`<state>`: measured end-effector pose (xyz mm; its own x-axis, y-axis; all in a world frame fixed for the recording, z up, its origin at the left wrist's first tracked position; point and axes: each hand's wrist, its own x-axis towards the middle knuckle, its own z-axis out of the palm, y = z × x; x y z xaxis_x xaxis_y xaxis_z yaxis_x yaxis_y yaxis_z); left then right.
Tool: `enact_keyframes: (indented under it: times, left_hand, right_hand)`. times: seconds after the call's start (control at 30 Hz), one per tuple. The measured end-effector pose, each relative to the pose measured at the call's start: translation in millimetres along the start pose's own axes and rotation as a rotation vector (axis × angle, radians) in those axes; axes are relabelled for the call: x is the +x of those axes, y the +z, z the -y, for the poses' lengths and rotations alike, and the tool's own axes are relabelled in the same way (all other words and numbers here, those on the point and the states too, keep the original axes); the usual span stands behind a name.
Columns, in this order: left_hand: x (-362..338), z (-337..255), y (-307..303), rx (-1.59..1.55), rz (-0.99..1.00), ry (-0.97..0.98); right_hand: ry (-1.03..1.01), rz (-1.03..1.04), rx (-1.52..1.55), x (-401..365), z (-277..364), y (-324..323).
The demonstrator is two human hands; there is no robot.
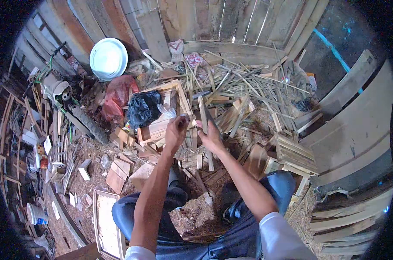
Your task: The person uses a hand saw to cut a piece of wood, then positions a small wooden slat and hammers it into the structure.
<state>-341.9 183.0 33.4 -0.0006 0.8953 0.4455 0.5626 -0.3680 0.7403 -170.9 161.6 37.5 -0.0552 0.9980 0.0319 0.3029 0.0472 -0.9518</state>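
Both hands are raised in front of the knees, close together near the middle of the view. My right hand [210, 135] is wrapped round a narrow wooden strip [204, 117] that stands roughly upright. To its left, my left hand [178, 130] is closed, its fingertips pinched near the right edge of a wooden frame [181, 96]; what the fingers hold is too small to make out. A black plastic bag [144, 108] lies in the frame, left of my left hand. Beside the bag is a piece of clear plastic [166, 111].
Thin wood strips [252, 82] are heaped behind the hands. A slatted wooden crate [295, 156] stands by the right knee. A red plastic bag [117, 96] and a white basin [108, 59] are at the back left. A framed panel [107, 223] is beside the left knee.
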Motion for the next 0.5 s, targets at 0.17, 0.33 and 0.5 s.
enact_keyframes:
  times: [0.17, 0.33, 0.5]
  left_hand:
    - [-0.6, 14.3, 3.7, -0.015, 0.039, -0.191]
    - [1.9, 9.4, -0.7, 0.028, 0.087, -0.221]
    - [2.7, -23.8, -6.7, 0.153, 0.047, -0.170]
  right_hand:
    - [0.036, 0.017, 0.134, -0.5, -6.4, 4.5]
    - [-0.013, 0.019, 0.131, 2.0, -23.6, 9.5]
    - [-0.014, 0.014, 0.116, 1.7, -23.5, 9.2]
